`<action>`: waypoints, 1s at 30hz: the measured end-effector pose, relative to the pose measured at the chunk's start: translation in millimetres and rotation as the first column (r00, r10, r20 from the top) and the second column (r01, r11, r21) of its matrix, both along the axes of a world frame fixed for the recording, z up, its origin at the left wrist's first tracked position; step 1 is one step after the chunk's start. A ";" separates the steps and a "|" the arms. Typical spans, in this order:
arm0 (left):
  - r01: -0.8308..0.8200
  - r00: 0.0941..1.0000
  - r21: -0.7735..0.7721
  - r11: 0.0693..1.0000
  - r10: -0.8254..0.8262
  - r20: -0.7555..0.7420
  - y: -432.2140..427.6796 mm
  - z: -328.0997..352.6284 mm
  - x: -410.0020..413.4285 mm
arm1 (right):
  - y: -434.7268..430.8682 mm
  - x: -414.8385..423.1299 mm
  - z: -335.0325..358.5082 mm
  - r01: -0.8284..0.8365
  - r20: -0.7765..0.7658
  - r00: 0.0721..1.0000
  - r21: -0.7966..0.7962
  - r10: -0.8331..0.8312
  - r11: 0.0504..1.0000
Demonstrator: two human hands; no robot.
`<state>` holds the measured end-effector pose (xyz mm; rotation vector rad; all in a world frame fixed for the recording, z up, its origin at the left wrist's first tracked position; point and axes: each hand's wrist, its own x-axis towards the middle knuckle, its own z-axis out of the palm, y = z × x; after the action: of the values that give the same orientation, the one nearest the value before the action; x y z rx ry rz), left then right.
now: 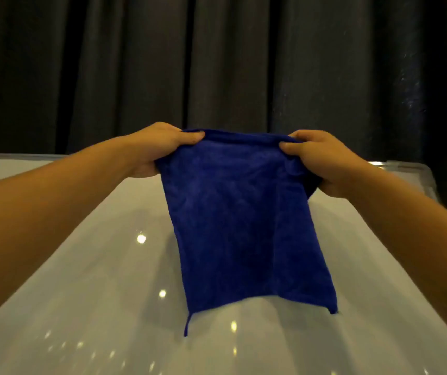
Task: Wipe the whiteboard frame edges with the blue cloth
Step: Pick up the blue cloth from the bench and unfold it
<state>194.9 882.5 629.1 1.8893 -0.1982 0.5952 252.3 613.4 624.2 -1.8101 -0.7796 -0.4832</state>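
Note:
A blue cloth (241, 220) hangs spread out in front of me, held up by its two top corners. My left hand (160, 147) pinches the top left corner and my right hand (322, 161) pinches the top right corner. Behind the cloth stands the whiteboard (87, 266), white and glossy with several light spots reflected on it. Its silver frame (406, 167) shows along the top edge and at the top right corner. The cloth's lower edge hangs free with a thin strip dangling at the lower left. The cloth does not touch the frame.
A dark pleated curtain (217, 63) fills the whole background above the board. The frame's top left stretch (14, 156) runs behind my left forearm. My two forearms cross the board's left and right sides.

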 end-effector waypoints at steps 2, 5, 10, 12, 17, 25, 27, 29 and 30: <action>0.036 0.991 -0.171 0.985 -0.058 -0.122 15.0 4.3 20.0 | 20.9 6.1 -1.1 -0.043 -0.138 0.989 0.034 0.047 0.998; 0.061 0.941 -0.165 0.984 -0.111 -0.318 46.6 9.4 45.1 | 55.4 14.7 -2.0 -0.105 -0.359 0.928 -0.010 0.095 0.994; 0.339 0.939 -0.475 0.812 -0.327 0.111 102.1 60.6 49.2 | 66.7 14.5 40.9 -0.365 0.027 0.929 -0.069 0.368 0.928; 0.512 0.859 -0.298 0.805 -0.471 0.204 116.4 60.8 53.5 | 83.9 20.2 45.6 0.232 0.462 0.886 -0.378 -0.035 0.896; 0.158 0.933 0.127 0.979 -0.190 0.306 131.7 60.4 87.3 | 112.6 44.9 74.9 0.730 0.738 0.606 -0.369 -0.297 0.576; -0.841 0.351 0.278 0.465 0.076 0.933 145.7 92.5 132.7 | 146.6 78.1 93.6 0.950 0.944 0.012 0.092 -0.331 0.297; -0.799 0.577 0.542 0.260 0.082 0.813 133.1 82.4 131.5 | 159.1 82.3 76.8 0.981 0.981 0.045 -0.008 -0.186 0.192; -0.503 0.864 0.757 0.417 0.246 0.439 120.2 76.9 126.3 | 164.8 80.9 70.8 0.913 0.898 0.393 -0.356 -0.197 0.199; -0.340 0.932 0.793 0.505 0.291 0.214 117.5 76.2 123.4 | 164.6 76.4 74.3 0.811 0.764 0.584 -0.538 -0.275 0.228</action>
<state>318.3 1000.0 705.3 2.8867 -0.1759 0.9074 328.7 778.0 698.5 -3.0967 -0.7091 -1.3379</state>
